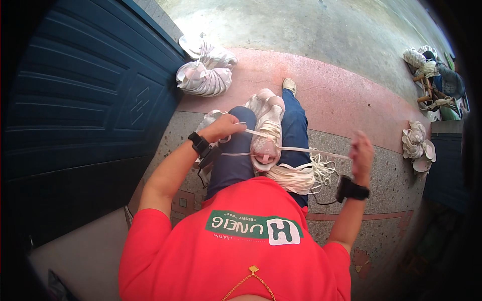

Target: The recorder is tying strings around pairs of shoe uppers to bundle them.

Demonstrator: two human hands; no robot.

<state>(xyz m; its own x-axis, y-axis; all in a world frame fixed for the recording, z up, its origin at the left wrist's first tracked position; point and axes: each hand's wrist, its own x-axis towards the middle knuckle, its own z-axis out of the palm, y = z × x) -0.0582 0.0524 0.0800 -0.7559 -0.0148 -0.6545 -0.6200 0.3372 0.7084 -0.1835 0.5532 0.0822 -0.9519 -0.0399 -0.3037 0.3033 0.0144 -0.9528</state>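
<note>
A pale pink and white sneaker (266,145) lies across my lap between my thighs, its toe pointing away from me. My left hand (223,128) is closed, pinching a white shoelace (257,133) just left of the shoe's opening. Out to the right, my right hand (361,154) is slightly blurred, its fingers closed at the end of a lace stretched almost straight from the shoe. Another thin length of lace hangs over my left thigh. A thick bundle of off-white laces (293,179) rests on my right thigh, with loose loops (324,168) spilling off its right side.
Stacked pale shoes (206,75) stand by the dark blue door (90,85) at left. More shoes (418,146) lie at right on the speckled floor. A cluttered wooden chair (427,93) with shoes stands at far right. My right foot (289,85) extends onto the pink floor strip.
</note>
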